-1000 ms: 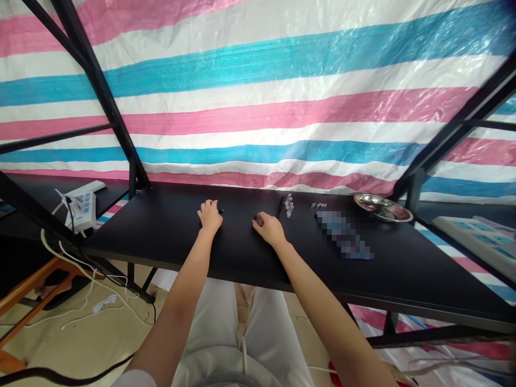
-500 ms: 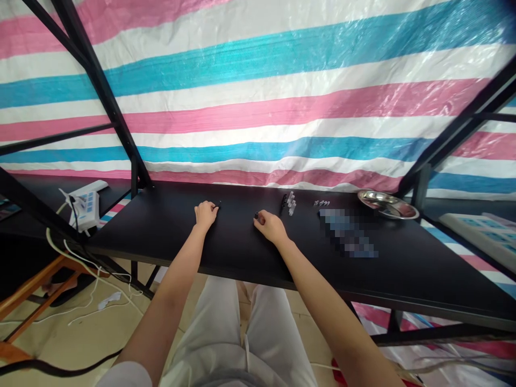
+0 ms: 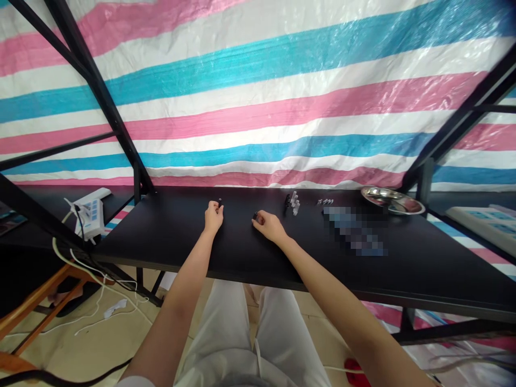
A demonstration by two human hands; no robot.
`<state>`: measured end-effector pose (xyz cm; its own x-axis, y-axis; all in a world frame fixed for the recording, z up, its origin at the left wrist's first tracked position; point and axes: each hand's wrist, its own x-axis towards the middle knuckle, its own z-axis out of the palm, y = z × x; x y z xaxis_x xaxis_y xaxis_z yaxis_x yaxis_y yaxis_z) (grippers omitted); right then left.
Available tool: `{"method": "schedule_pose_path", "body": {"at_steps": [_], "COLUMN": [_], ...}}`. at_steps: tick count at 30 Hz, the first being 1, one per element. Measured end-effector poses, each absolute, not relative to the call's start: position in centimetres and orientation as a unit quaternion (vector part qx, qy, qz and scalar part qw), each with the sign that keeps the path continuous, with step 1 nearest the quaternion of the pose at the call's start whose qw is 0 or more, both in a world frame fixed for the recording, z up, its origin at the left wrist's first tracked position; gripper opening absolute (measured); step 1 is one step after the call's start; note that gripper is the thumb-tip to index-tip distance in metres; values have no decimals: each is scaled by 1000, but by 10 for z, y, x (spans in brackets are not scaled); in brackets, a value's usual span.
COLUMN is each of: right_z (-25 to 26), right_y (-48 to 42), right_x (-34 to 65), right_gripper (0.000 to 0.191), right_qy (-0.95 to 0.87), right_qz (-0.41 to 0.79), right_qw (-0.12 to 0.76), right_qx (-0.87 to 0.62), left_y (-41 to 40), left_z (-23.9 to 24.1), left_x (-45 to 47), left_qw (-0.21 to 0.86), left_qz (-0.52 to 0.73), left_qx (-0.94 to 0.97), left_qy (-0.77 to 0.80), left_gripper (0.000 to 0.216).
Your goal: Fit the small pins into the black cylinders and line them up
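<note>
My left hand (image 3: 213,216) is closed in a pinch on a small black piece (image 3: 220,202), held just above the black table (image 3: 181,242). To its right, my right hand (image 3: 270,226) pinches another small dark cylindrical piece (image 3: 255,215) between thumb and fingers. The two hands are apart, and the pieces do not touch. Beyond the right hand lie a row of small black pieces (image 3: 287,204) and a cluster of clear plastic pieces (image 3: 295,203). The exact kind of all these small parts is too small to make out.
Several small clear or metallic pieces (image 3: 325,202) lie farther right, near a blurred-out flat object (image 3: 355,231). A shiny metal dish (image 3: 415,206) sits at the back right. Black frame posts (image 3: 108,107) flank the table, with a striped sheet (image 3: 258,107) behind. A power strip (image 3: 91,217) is at left.
My left hand has lifted slightly and turned, with the small black piece now upright in its fingers. My right hand stays nearly in place. The view has shifted a little.
</note>
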<state>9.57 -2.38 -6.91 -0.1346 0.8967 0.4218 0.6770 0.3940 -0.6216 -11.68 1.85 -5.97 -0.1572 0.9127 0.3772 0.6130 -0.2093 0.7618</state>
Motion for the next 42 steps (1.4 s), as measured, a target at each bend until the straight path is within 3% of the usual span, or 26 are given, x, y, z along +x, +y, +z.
{"method": "schedule_pose_path", "body": {"at_steps": [18, 42], "right_z": [-64, -72], "right_y": [37, 43], "right_x": [13, 11], "right_gripper": [5, 14], "right_qy": [-726, -745], "right_qz": [168, 177], "right_qw": [321, 313], "right_qx": [-584, -562], "left_y": [6, 10], "left_z": [-42, -44], "left_x": [-117, -118], "left_qw": [89, 124], "left_qz": [304, 275], "left_qx": [603, 594], "left_qy": [732, 745], "left_gripper": [7, 10]}}
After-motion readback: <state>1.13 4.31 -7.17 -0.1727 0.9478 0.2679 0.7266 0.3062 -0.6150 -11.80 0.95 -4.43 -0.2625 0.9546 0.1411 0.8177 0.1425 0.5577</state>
